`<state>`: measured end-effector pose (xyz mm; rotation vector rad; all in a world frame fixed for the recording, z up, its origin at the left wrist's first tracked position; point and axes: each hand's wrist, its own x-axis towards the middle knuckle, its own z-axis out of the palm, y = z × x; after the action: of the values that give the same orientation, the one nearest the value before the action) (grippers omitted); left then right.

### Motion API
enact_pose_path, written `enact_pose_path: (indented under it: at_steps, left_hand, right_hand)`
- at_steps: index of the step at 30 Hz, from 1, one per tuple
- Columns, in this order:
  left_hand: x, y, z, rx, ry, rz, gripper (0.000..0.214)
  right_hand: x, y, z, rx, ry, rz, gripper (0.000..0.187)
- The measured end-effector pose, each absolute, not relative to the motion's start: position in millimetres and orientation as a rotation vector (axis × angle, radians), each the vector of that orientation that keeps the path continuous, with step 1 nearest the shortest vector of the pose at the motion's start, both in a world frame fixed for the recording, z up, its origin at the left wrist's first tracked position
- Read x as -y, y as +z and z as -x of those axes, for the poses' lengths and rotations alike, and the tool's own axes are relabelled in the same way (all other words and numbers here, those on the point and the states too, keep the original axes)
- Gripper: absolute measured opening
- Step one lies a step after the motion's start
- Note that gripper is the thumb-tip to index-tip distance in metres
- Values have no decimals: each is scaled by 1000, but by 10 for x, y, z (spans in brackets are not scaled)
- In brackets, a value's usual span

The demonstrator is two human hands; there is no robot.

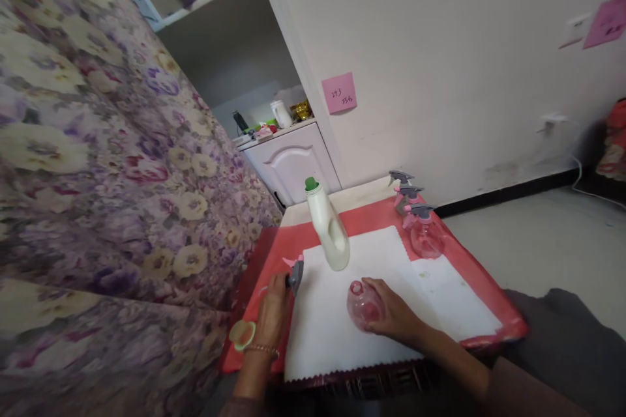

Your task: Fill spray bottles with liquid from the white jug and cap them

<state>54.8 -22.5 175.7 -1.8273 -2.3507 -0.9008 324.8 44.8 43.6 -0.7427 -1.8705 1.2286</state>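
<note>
My right hand (394, 314) is wrapped round an open-necked pink clear spray bottle (360, 303) that stands on the white cloth (342, 313). My left hand (272, 313) is closed on a grey and pink spray trigger head (295, 272) at the cloth's left edge. A white jug with a green cap (328, 228) stands just behind the two hands. At the back right of the red table top (482, 273) are a few more pink spray bottles with grey triggers (423, 231).
A flowered curtain or cover (98, 163) fills the left side. A white cupboard (293, 159) with small items on top stands behind the table, under a shelf. A pink note (339, 92) sticks on the wall. Grey floor lies to the right.
</note>
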Motion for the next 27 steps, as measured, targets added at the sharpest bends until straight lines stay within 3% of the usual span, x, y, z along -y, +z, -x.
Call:
enact_pose_path:
  at_steps: [3, 7, 12, 27]
  left_hand:
    - [286, 1916, -736, 2302, -1095, 1870, 28]
    - [431, 2188, -1111, 2196, -1950, 1837, 31]
    - [587, 2473, -1589, 1949, -2548, 1654, 32]
    - [574, 2357, -1860, 2089, -2248, 1828, 29]
  right_hand:
    - [-451, 455, -3249, 1870, 1226, 741, 87]
    - [-454, 466, -3240, 1860, 1225, 745, 87]
    - [-458, 449, -3234, 1857, 1227, 739, 88]
    - [-489, 414, -3218, 1872, 1198, 726, 92]
